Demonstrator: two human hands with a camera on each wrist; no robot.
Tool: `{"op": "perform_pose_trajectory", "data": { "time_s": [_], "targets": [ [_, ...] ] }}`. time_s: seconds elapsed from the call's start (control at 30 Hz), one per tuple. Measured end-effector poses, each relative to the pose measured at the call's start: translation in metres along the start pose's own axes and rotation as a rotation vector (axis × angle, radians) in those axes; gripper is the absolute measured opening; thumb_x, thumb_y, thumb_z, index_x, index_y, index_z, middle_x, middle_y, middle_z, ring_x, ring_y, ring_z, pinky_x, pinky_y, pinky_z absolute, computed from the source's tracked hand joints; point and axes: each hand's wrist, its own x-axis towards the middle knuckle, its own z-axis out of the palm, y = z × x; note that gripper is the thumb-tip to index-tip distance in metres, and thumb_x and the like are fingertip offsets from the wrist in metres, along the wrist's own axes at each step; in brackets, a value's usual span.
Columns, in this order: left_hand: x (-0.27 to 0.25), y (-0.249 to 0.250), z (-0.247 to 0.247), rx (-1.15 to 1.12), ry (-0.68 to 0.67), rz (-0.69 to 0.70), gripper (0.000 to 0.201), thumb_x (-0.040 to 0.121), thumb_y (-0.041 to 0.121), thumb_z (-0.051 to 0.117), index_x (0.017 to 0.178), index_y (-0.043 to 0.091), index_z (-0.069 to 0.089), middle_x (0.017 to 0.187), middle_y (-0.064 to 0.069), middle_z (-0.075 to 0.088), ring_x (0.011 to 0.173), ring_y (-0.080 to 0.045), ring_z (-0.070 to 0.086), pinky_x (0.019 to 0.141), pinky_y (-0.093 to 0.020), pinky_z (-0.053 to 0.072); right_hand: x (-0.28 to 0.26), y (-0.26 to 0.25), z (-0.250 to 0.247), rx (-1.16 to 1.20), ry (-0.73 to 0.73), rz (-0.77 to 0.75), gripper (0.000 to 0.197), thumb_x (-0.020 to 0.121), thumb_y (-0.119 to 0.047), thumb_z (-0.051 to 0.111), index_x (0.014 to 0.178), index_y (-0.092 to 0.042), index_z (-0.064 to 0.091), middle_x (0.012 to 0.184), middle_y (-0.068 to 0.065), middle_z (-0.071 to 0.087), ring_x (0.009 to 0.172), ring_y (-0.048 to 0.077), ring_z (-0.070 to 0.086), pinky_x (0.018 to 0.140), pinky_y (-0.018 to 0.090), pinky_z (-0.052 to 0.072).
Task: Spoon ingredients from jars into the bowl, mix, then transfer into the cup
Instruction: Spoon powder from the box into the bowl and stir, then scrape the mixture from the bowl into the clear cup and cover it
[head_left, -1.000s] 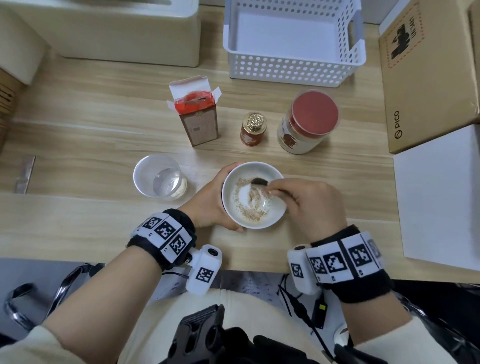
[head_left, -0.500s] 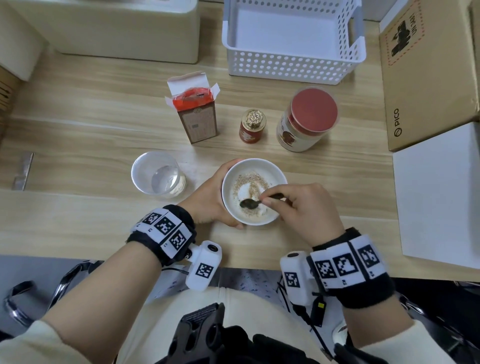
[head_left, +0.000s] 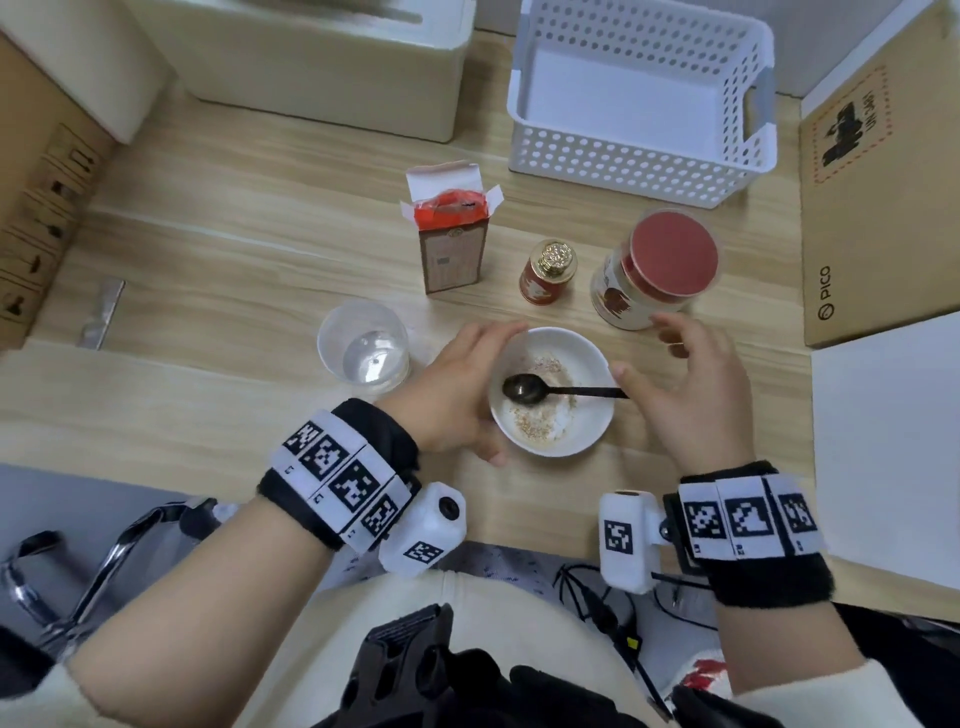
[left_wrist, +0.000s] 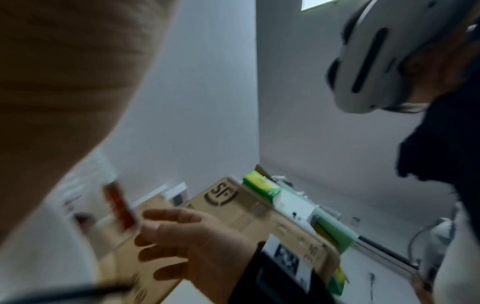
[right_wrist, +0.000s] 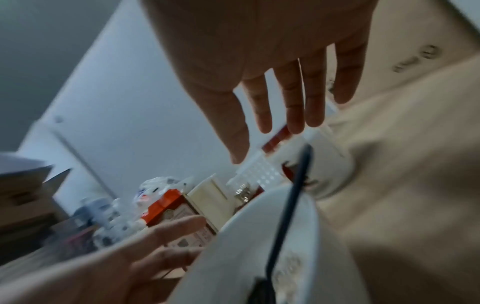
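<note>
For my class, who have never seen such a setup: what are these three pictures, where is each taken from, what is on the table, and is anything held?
No machine: a person works with bare hands. One camera sits on the head, looking down; one sits on each wrist, looking along the fingers. On the wooden table stand a white bowl with powder, a clear cup, an opened carton, a small jar, a red-lidded jar and a white basket. The left hand holds the bowl. The right hand is open, with no grip; the black spoon rests in the bowl.
</note>
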Motion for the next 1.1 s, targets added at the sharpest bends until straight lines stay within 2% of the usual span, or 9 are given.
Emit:
{"op": "perform_pose_trajectory", "data": {
  "time_s": [0.1,0.17,0.3,0.43,0.53,0.6,0.8,0.97,1.1],
  "targets": [
    [-0.030,0.009,-0.032,-0.089,0.103,0.155,0.072,0.067,0.018,0.080,0.128,0.030,0.045,0.126,0.005,0.053,0.113,-0.006,0.051,0.096,-0.019,0.040,0.000,-0.036,-0.002,0.034,0.016,-0.207,0.039,0.075,-0.021,0.071,0.112,-0.021,0.060,0.105,0.000,0.058,0.097,0.013,0.053,0.087,0.022,0.038],
    [-0.053,0.005,-0.051,-0.368,0.285,0.209,0.052,0.072,0.017,0.074,0.119,0.028,0.053,0.108,0.003,0.066,0.099,-0.009,0.062,0.090,-0.022,0.048,-0.003,-0.064,0.008,0.080,-0.067,-0.331,0.036,0.076,-0.025,0.066,0.111,-0.021,0.060,0.105,-0.003,0.058,0.100,0.014,0.055,0.089,0.027,0.042],
    [-0.080,-0.048,-0.068,-0.608,0.717,0.092,0.050,0.071,0.004,0.064,0.115,0.025,0.054,0.100,0.005,0.065,0.092,-0.005,0.061,0.081,-0.021,0.050,-0.009,-0.113,0.050,-0.042,-0.376,-0.515,0.043,0.079,-0.029,0.065,0.120,-0.022,0.054,0.117,0.003,0.054,0.111,0.021,0.050,0.094,0.039,0.040],
    [-0.073,-0.089,-0.052,-0.546,0.622,-0.131,0.076,0.068,-0.023,0.061,0.130,0.015,0.039,0.119,0.005,0.052,0.114,-0.010,0.050,0.091,-0.024,0.044,-0.007,-0.141,0.092,-0.301,-0.594,-0.597,0.067,0.075,-0.035,0.067,0.134,-0.029,0.035,0.141,0.005,0.030,0.128,0.025,0.033,0.099,0.041,0.038],
    [-0.060,-0.101,-0.037,-0.471,0.497,-0.109,0.089,0.062,-0.003,0.078,0.132,0.024,0.031,0.135,0.001,0.043,0.128,-0.014,0.041,0.107,-0.027,0.035,-0.007,-0.148,0.110,-0.445,-0.647,-0.593,0.077,0.073,-0.035,0.069,0.137,-0.033,0.025,0.146,0.007,0.019,0.131,0.028,0.029,0.093,0.042,0.041],
    [-0.051,-0.101,-0.032,-0.450,0.484,-0.101,0.091,0.057,0.016,0.080,0.132,0.028,0.029,0.132,0.005,0.045,0.124,-0.008,0.043,0.102,-0.020,0.036,-0.007,-0.150,0.116,-0.486,-0.629,-0.598,0.079,0.073,-0.030,0.068,0.137,-0.035,0.023,0.142,0.008,0.022,0.124,0.029,0.036,0.083,0.040,0.045],
    [-0.039,-0.094,-0.030,-0.379,0.621,-0.172,0.060,0.073,0.004,0.069,0.125,0.022,0.045,0.106,0.015,0.055,0.093,0.009,0.052,0.068,0.005,0.035,-0.009,-0.156,0.121,-0.484,-0.531,-0.623,0.064,0.074,-0.029,0.067,0.129,-0.028,0.033,0.117,0.008,0.039,0.092,0.030,0.054,0.063,0.031,0.035],
    [-0.062,-0.097,-0.037,-0.431,0.683,-0.120,0.067,0.052,0.021,0.083,0.109,0.038,0.050,0.103,0.023,0.059,0.090,0.020,0.054,0.072,0.001,0.038,-0.002,-0.162,0.110,0.050,-0.575,-0.378,0.064,0.068,-0.045,0.072,0.122,-0.030,0.041,0.103,0.004,0.055,0.090,0.020,0.056,0.074,0.029,0.042],
    [-0.081,-0.107,-0.045,-0.403,0.774,-0.121,0.082,0.048,0.003,0.089,0.118,0.020,0.051,0.109,0.023,0.055,0.095,0.026,0.049,0.079,0.004,0.035,0.008,-0.148,0.121,0.501,-0.513,0.073,0.054,0.079,-0.036,0.065,0.126,-0.028,0.040,0.100,0.002,0.057,0.088,0.019,0.060,0.079,0.034,0.051]
  ]
}}
